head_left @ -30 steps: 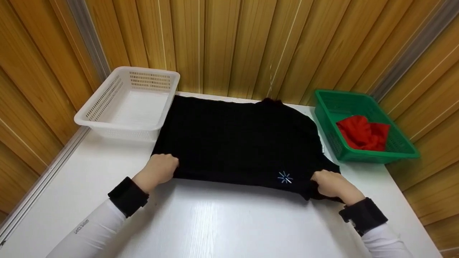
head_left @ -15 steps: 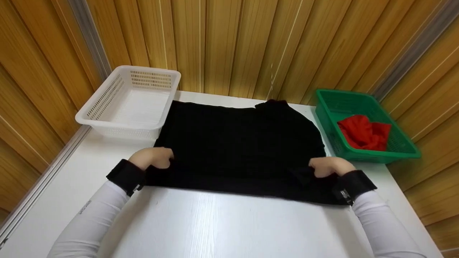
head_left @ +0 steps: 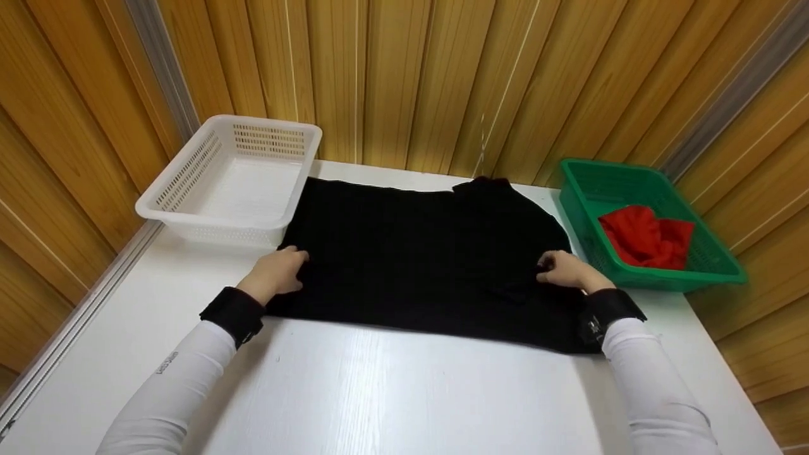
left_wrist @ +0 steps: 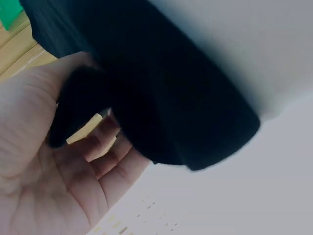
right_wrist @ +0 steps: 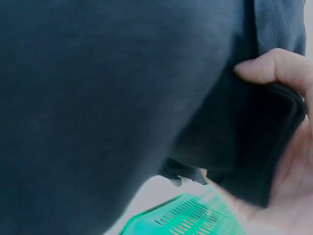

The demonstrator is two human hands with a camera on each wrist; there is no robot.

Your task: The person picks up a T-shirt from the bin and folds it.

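A black shirt (head_left: 404,259) lies folded into a broad shape across the table, its collar end bunched at the back right. At its left edge my left hand (head_left: 276,273) grips the cloth; the left wrist view has a flap of black fabric (left_wrist: 80,103) between thumb and fingers. My right hand (head_left: 564,270) pinches the shirt near its right edge. In the right wrist view, the thumb lies over a fold (right_wrist: 264,142) with the cloth passing down into the palm.
A white perforated basket (head_left: 218,221) stands at the back left, right beside the shirt's corner. To the right is a green basket (head_left: 714,277) with a red cloth (head_left: 648,237) inside. Wood-patterned walls (head_left: 392,82) enclose the white table (head_left: 354,385) behind and at the sides.
The shirt's front part has been laid over toward the back, and its small light print is now out of sight. Both hands have moved away from the front edge, toward the back.
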